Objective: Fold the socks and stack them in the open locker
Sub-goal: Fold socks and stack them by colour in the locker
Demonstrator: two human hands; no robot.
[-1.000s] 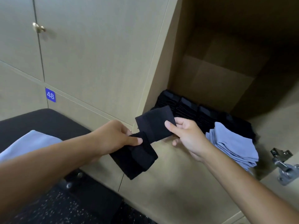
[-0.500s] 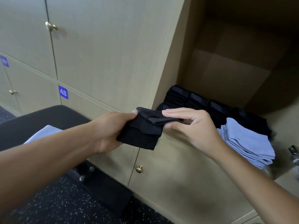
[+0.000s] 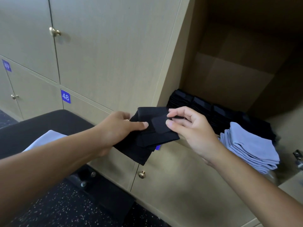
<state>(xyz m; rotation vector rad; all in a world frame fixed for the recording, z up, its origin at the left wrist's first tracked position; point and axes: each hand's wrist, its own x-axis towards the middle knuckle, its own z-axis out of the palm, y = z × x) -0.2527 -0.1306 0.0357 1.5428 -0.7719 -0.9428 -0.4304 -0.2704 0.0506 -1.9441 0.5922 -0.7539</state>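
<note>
We are finishing the fold, our left hand (image 3: 118,128) gripping the black sock (image 3: 147,136) while our right hand (image 3: 188,126) pinches its flap, likely stacking it next in the open locker (image 3: 237,71).

Open locker (image 3: 237,66) at upper right of frame; two sock stacks inside, rear stack (image 3: 205,110) behind front stack (image 3: 250,148). Held sock (image 3: 147,140) at centre, between left hand (image 3: 118,128) and right hand (image 3: 191,128). Bench (image 3: 49,122) lower left.
</note>
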